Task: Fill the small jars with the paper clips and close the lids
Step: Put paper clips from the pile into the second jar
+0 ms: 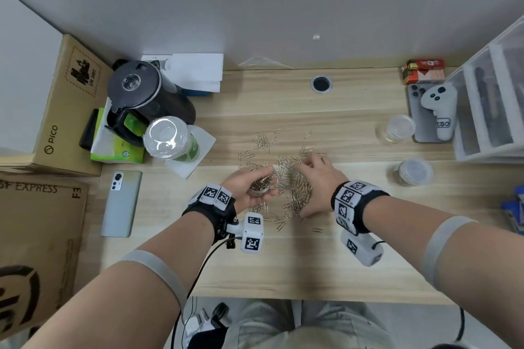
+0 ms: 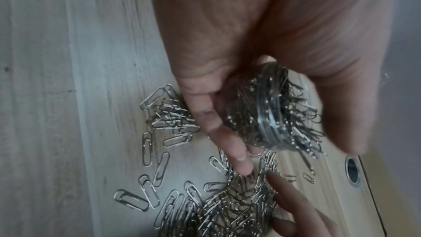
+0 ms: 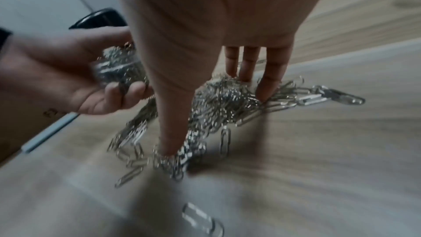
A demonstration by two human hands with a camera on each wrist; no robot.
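While L hand (image 1: 252, 187) grips jar (image 1: 259, 188) | R hand (image 1: 317, 178) on clips (image 1: 297, 193)

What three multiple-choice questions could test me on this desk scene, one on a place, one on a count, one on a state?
1. Where is the kettle?
A. far left of the desk
B. far right
C. on the floor

2. How many small jars stand at the desk's right?
A. none
B. two
C. five

3. What is the jar in the left hand like?
A. empty
B. lidded
C. open, holding paper clips

Answers: A, it stands beside the cardboard boxes; B, one behind the other; C, clips poke out its mouth.
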